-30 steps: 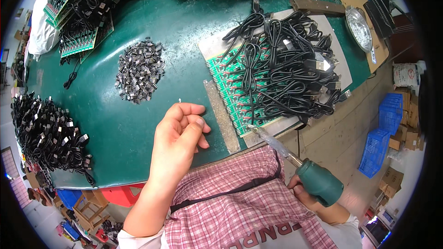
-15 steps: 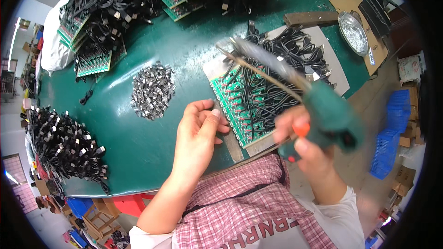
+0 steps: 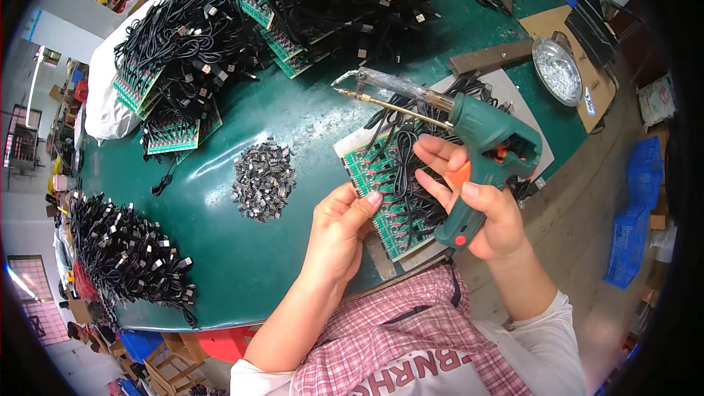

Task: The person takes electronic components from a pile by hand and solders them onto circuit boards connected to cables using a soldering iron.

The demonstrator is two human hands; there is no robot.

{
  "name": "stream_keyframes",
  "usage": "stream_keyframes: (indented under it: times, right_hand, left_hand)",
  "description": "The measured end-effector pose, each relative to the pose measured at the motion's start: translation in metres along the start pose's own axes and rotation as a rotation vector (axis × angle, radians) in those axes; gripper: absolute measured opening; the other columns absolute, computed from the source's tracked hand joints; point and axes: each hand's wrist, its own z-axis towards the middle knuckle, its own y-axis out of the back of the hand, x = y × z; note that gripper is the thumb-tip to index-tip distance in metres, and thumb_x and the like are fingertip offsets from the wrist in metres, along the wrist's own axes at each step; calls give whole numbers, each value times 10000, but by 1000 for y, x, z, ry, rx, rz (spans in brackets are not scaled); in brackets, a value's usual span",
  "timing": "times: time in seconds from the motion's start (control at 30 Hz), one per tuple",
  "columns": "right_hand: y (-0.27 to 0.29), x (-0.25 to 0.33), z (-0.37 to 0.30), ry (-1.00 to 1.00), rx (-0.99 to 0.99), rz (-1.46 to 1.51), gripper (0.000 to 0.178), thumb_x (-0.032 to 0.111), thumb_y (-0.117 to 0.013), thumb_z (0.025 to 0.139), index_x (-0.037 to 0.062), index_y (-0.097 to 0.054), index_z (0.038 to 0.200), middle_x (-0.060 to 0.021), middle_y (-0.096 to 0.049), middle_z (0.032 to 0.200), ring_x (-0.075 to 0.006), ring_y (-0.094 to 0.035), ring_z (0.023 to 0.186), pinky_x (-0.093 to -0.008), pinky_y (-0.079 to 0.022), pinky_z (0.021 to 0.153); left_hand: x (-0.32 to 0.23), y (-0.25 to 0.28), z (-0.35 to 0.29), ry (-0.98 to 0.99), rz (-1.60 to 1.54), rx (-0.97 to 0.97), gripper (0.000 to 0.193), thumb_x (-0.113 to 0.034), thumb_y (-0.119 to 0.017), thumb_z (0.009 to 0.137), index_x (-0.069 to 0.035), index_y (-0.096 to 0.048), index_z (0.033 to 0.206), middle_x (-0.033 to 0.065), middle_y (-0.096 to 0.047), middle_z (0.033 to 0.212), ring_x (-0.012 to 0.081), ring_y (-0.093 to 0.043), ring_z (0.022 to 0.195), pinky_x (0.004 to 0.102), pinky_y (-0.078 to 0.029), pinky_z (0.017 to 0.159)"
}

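The green table (image 3: 220,279) carries everything, and on its right side a pale sheet (image 3: 506,84) lies under the black cable bundles (image 3: 403,154) and the green circuit panel (image 3: 400,231) they are wired to. Because the loops cover most of the panel, a cable could snag on a sleeve or the tool and tug at a wire joint. The person's right hand (image 3: 480,202) is wrapped round the handle of the green soldering gun (image 3: 477,132), 2 fingers spread near the orange trigger; a loose hold there could let the nose dip. The gun's 2 metal prongs point left, over the bundles' far end, so if they are hot, a dip could scorch cable sheathing. The left hand (image 3: 341,227) is narrow, its thumb over the panel's left edge; the fingers beneath are hidden, so whether they pinch it cannot be told. If the panel slid, that thumb could end up nearer the tip (image 3: 337,86). Further left, small metal connectors (image 3: 264,180) sit in a loose pile that a careless wrist could scatter.
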Motion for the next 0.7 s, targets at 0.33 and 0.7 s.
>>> stream_keyframes:
  times: [0.33, 0.7]
  right_hand:
    - [4, -2, -2, 25, 6, 71, 402, 156, -615, 815, 56, -523, 1194, -172, -445, 1390, -288, -346, 1371, -522, -177, 1150]
    - [0, 11, -7, 58, 95, 150, 301, 228, -601, 842, 127, -523, 1115, -161, -420, 1410, -299, -269, 1405, -531, -145, 1143]
  left_hand:
    - [7, -19, 6, -169, 248, -51, 235, -108, -574, 953, 24, -555, 1147, 74, -654, 1052, 112, -610, 928, 268, -500, 808]
    - [11, -14, 11, -70, -68, 56, 224, -96, -586, 931, 1, -597, 1132, 86, -670, 1068, 152, -636, 931, 312, -515, 842]
